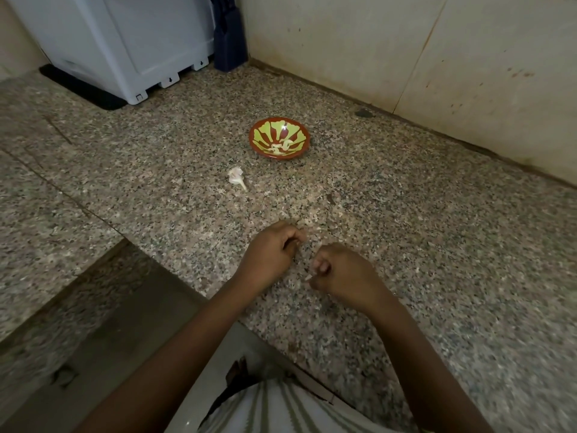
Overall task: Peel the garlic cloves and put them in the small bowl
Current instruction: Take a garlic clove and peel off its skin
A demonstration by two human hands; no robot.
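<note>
- A striped shirt [281, 410] fills the edge at 6 o'clock; two bare forearms rise from it toward the middle.
- The table [437, 245] is speckled granite. Its near edge runs aslant from 9 o'clock down to 6 o'clock.
- The right hand [343, 273] hovers low over the table at 5 o'clock from the picture's middle. Its fingers are curled in, and thumb and forefinger pinch a small pale garlic bit [309, 278] that sticks out at the hand's 9 o'clock side. Whether this is clove or skin I cannot tell.
- The left hand [271, 251] is at 10 o'clock from the right hand, near it but apart. Its fingers are curled, with thumb and forefinger tips pressed together and pointing to 2 o'clock. Whether anything sits between them I cannot tell.
- A white papery husk [236, 178] with a short stalk lies on the table at 11 o'clock from the left hand, well apart from it. The stalk points to 4 o'clock.
- The bowl [260, 146], red-brown with yellow-green patches, stands at 1 o'clock from the husk, near it but not touching.
- A few pale peeled cloves [275, 148] lie at the bottom of the bowl.
- A stained wall [406, 57] bounds the table from 12 to 3 o'clock.
- A white appliance [125, 42] stands at 11 o'clock on a black mat [84, 89], with a dark blue thing [229, 42] just beside it in the corner.
</note>
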